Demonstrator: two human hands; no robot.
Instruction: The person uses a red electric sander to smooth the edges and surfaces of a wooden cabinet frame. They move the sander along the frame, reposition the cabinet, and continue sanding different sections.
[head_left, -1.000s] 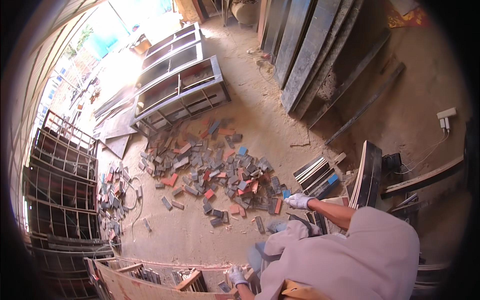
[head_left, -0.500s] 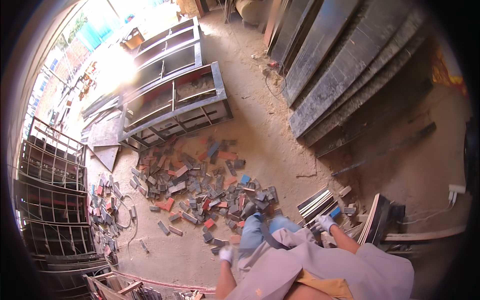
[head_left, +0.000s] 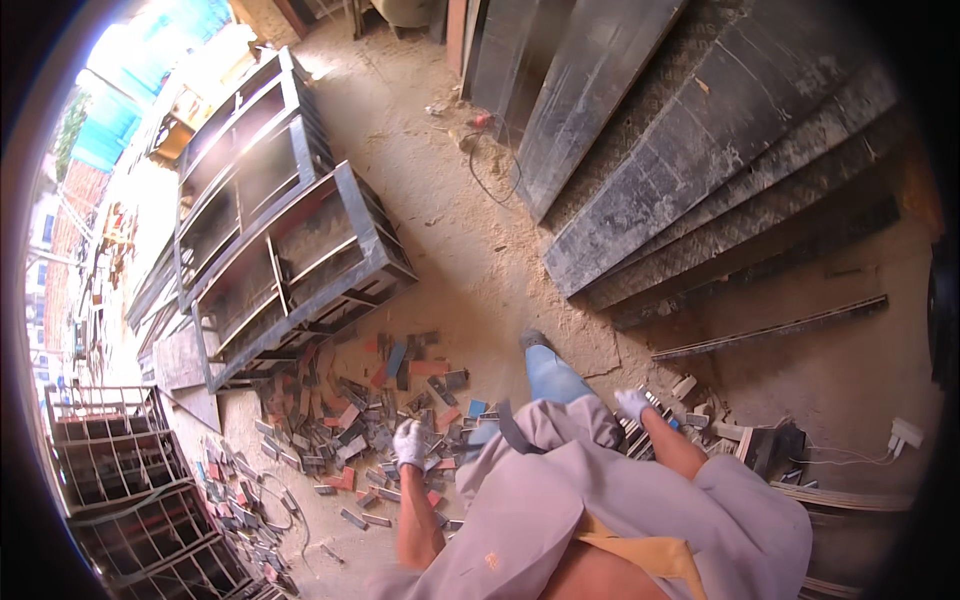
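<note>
My left hand (head_left: 409,443), in a white glove, is over the scattered small blocks (head_left: 352,432) on the floor. Its fingers look loosely curled, with nothing seen in them. The blocks are dark grey, red and a few blue. My right hand (head_left: 632,404), gloved too, is out to the right, above a stack of dark-faced, pale-edged strips (head_left: 636,438) that my sleeve and arm partly cover. Its fingers are too small and blurred to read, and whether it touches the strips does not show. One leg (head_left: 556,376) in blue trousers is stretched forward.
Large dark panels (head_left: 650,190) lean in a stack at the right. Dark metal frames (head_left: 290,270) stand at the left front, and a barred rack (head_left: 125,470) at the far left. A cable (head_left: 490,185) and sawdust lie on the floor ahead; offcuts (head_left: 700,415) lie at the right.
My body has moved forward, with one foot now ahead of me. My left hand has swung forward over the blocks, and my right hand has passed ahead over the strip stack.
</note>
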